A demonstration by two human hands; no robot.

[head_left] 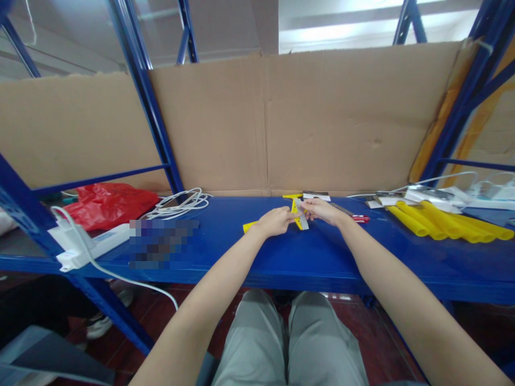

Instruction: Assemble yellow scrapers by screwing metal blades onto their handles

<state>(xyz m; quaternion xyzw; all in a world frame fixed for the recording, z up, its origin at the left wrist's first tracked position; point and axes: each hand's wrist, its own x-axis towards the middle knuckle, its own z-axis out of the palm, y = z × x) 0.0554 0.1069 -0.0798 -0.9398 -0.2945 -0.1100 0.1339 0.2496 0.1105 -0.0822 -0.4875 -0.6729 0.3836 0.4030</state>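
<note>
My left hand (276, 221) is closed around the handle of a yellow T-shaped scraper (295, 210), and the handle's end sticks out to the left of the fist. My right hand (321, 210) pinches a pale, flat blade-like strip (302, 217) against the scraper's head. Its exact material is too small to tell. Both hands are close together over the blue shelf top (225, 241). Just behind the scraper, another yellow piece (292, 196) lies near the cardboard.
Several yellow tubes (446, 221) lie at the right, near small white-and-black packets (386, 199). A red pen-like tool (361, 219) is beside my right wrist. On the left are a white power strip (108, 241), coiled cable (181, 203) and red bag (115, 203). Cardboard (333, 123) walls the back.
</note>
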